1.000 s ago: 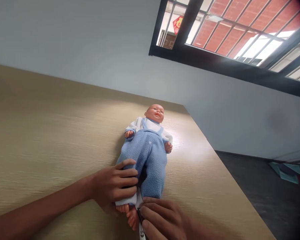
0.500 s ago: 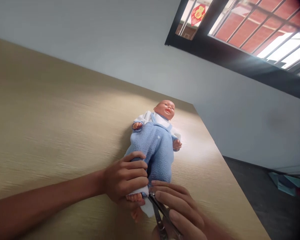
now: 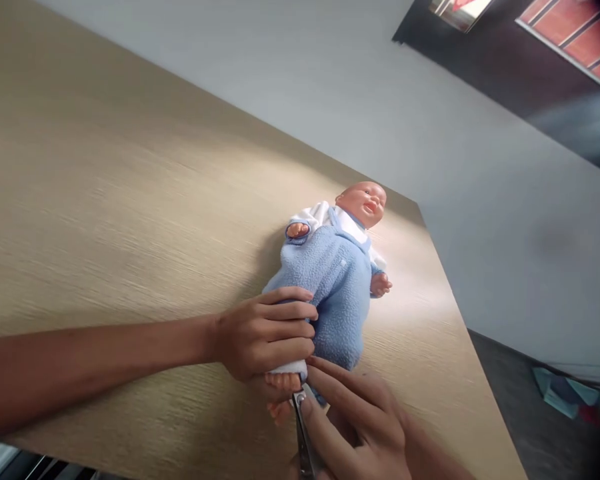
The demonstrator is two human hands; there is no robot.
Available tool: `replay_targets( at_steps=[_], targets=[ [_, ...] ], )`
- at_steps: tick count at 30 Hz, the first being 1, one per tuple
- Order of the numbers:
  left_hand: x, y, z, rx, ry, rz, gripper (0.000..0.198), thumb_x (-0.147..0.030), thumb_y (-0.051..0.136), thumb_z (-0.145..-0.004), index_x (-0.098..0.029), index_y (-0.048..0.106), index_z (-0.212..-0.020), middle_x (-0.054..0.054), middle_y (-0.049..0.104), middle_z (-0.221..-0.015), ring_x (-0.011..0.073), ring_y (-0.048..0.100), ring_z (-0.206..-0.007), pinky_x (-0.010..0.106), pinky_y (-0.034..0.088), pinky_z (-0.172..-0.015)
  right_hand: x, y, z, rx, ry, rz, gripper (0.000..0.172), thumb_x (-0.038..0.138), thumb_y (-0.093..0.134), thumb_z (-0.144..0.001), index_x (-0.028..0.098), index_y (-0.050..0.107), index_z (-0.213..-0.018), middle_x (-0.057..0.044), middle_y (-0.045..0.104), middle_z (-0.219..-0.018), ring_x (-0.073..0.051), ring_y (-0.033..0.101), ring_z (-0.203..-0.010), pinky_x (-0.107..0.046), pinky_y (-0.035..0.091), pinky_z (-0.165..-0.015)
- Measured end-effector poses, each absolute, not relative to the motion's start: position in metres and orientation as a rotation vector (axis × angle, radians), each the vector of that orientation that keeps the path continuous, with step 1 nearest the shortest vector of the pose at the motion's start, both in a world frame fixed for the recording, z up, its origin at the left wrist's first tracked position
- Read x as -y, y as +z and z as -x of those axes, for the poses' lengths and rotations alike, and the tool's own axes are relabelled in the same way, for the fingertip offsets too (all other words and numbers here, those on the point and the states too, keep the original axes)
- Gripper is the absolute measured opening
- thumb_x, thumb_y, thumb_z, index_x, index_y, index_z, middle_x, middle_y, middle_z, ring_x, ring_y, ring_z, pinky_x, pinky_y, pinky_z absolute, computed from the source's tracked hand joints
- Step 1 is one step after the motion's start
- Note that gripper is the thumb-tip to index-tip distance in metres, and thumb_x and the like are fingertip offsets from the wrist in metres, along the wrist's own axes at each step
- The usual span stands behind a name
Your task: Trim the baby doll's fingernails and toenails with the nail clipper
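Observation:
A baby doll (image 3: 330, 280) in blue fleece overalls and a white-sleeved top lies face up on the wooden table. My left hand (image 3: 267, 337) is closed around its lower leg, just above the white trouser cuff (image 3: 290, 368). Below the cuff the doll's toes (image 3: 283, 381) show, with part of the other foot (image 3: 279, 412) under them. My right hand (image 3: 355, 413) grips a metal nail clipper (image 3: 303, 427) between thumb and fingers. Its jaw end is close beside the toes; whether it touches them I cannot tell. The handle's lower end is partly hidden.
The table (image 3: 130, 220) runs along a pale wall (image 3: 305, 73), with its right edge slanting down past the doll. A barred window (image 3: 575, 33) is at upper right. Teal and red items (image 3: 563, 393) lie on the dark floor (image 3: 505, 380).
The view has shifted, so the doll appears further right. The clipper's two arms, spread apart before, now look pressed together, and my right thumb lies along it. My left hand keeps its hold.

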State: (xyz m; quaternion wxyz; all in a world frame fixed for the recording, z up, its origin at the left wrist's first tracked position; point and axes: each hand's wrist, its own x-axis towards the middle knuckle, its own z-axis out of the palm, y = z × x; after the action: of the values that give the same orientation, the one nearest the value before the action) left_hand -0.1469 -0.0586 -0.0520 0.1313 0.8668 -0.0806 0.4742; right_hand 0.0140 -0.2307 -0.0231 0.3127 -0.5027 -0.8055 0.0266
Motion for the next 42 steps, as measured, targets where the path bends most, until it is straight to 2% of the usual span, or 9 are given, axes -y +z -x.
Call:
replay_targets(
  at_steps=[4, 8, 11, 15, 21, 26, 31, 37, 42],
  targets=[
    [0.058, -0.047, 0.15, 0.204, 1.339, -2.534, 0.053, -0.036, 0.025, -0.105, -0.013, 0.068, -0.085, 0.01, 0.074, -0.083, 0.0238, 0.07, -0.096, 0.042, 0.05, -0.108, 0.231, -0.02, -0.003, 2.016, -0.079, 1.413, 0.035, 0.028, 0.066, -0.086, 0.03, 0.066, -0.121, -0.006, 0.074, -0.116, -0.032, 0.075, -0.093, -0.036, 0.068, -0.054],
    [0.059, -0.044, 0.152, 0.119, 1.243, -2.607, 0.064, -0.037, 0.014, -0.106, -0.013, 0.07, -0.086, 0.005, 0.074, -0.084, 0.0197, 0.071, -0.098, 0.04, 0.049, -0.108, 0.22, -0.006, 0.0, 2.141, -0.096, 1.349, 0.028, 0.03, 0.06, -0.089, 0.029, 0.065, -0.117, -0.006, 0.075, -0.106, -0.028, 0.075, -0.09, -0.032, 0.068, -0.06],
    [0.057, -0.047, 0.15, 0.174, 1.312, -2.572, 0.054, -0.04, 0.025, -0.105, -0.014, 0.069, -0.086, 0.006, 0.074, -0.084, 0.0206, 0.069, -0.096, 0.041, 0.05, -0.108, 0.209, 0.009, 0.003, 2.352, -0.259, 1.264, 0.024, 0.029, 0.052, -0.09, 0.023, 0.066, -0.109, -0.008, 0.074, -0.09, -0.025, 0.075, -0.088, -0.029, 0.068, -0.068],
    [0.055, -0.052, 0.149, 0.216, 1.344, -2.537, 0.037, -0.039, 0.039, -0.102, -0.017, 0.065, -0.088, 0.007, 0.073, -0.084, 0.0221, 0.067, -0.095, 0.041, 0.049, -0.109, 0.198, 0.025, 0.01, 2.565, -0.394, 1.203, 0.019, 0.022, 0.047, -0.087, 0.016, 0.065, -0.089, -0.012, 0.069, -0.073, -0.025, 0.072, -0.078, -0.028, 0.066, -0.061],
    [0.054, -0.055, 0.146, 0.267, 1.436, -2.506, 0.044, -0.041, 0.035, -0.104, -0.013, 0.064, -0.087, 0.008, 0.072, -0.08, 0.0236, 0.066, -0.091, 0.044, 0.049, -0.104, 0.197, 0.031, 0.018, 2.53, -0.49, 1.25, 0.016, 0.015, 0.047, -0.083, 0.015, 0.063, -0.083, -0.009, 0.065, -0.078, -0.017, 0.068, -0.076, -0.026, 0.063, -0.073],
    [0.054, -0.055, 0.145, 0.27, 1.437, -2.508, 0.043, -0.032, 0.032, -0.105, -0.011, 0.065, -0.087, 0.008, 0.072, -0.081, 0.0238, 0.067, -0.091, 0.044, 0.048, -0.104, 0.193, 0.036, 0.016, 2.616, -0.567, 1.152, 0.022, 0.004, 0.045, -0.082, 0.017, 0.062, -0.087, -0.004, 0.064, -0.074, -0.013, 0.063, -0.068, -0.025, 0.062, -0.07],
    [0.055, -0.056, 0.144, 0.278, 1.429, -2.538, 0.045, -0.03, 0.029, -0.106, -0.011, 0.065, -0.086, 0.008, 0.072, -0.081, 0.0235, 0.067, -0.09, 0.044, 0.048, -0.104, 0.197, 0.034, 0.013, 2.622, -0.527, 1.14, 0.016, 0.006, 0.05, -0.084, 0.016, 0.061, -0.089, -0.002, 0.059, -0.069, -0.015, 0.061, -0.065, -0.026, 0.059, -0.061],
    [0.054, -0.055, 0.144, 0.29, 1.425, -2.553, 0.047, -0.037, 0.032, -0.106, -0.011, 0.066, -0.087, 0.009, 0.072, -0.081, 0.0232, 0.067, -0.089, 0.045, 0.048, -0.103, 0.204, 0.03, 0.003, 2.716, -0.45, 1.155, 0.027, -0.001, 0.046, -0.084, 0.016, 0.062, -0.098, -0.005, 0.066, -0.082, -0.017, 0.067, -0.08, -0.026, 0.06, -0.069],
    [0.054, -0.054, 0.144, 0.284, 1.435, -2.574, 0.046, -0.035, 0.033, -0.106, -0.011, 0.066, -0.086, 0.008, 0.073, -0.081, 0.0227, 0.067, -0.089, 0.044, 0.049, -0.104, 0.199, 0.032, 0.01, 2.63, -0.472, 1.123, 0.012, 0.009, 0.053, -0.088, 0.015, 0.063, -0.093, -0.004, 0.06, -0.076, -0.015, 0.06, -0.068, -0.027, 0.058, -0.061]
  ],
)
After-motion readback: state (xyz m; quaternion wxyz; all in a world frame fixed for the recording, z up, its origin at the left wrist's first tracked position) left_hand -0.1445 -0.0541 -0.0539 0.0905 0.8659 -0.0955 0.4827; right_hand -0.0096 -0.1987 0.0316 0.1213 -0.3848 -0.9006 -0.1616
